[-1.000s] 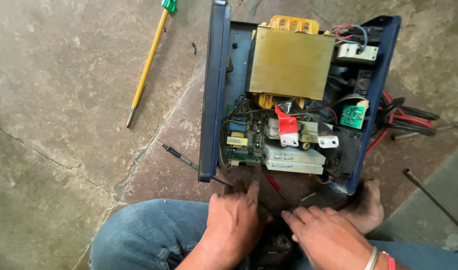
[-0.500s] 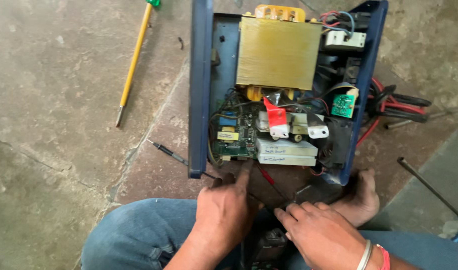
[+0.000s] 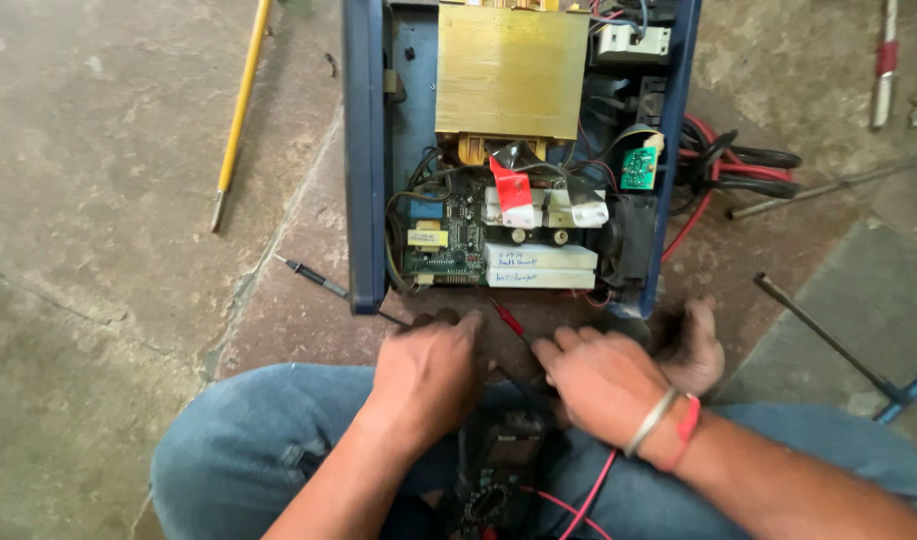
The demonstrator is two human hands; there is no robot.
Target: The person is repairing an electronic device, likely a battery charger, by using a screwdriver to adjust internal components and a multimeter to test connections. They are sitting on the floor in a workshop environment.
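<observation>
hands (image 3: 518,375) over multimeter (image 3: 503,465), long axis toward blue case (image 3: 364,160)

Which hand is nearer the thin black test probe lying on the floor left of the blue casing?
Left. The left hand sits just right of the black test probe; the right hand lies farther right, beyond it.

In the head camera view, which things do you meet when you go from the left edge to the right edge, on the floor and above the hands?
Yellow-handled screwdriver → black probe → open blue case → brass-coloured transformer → small green board → red and black cables → grey rod.
</observation>
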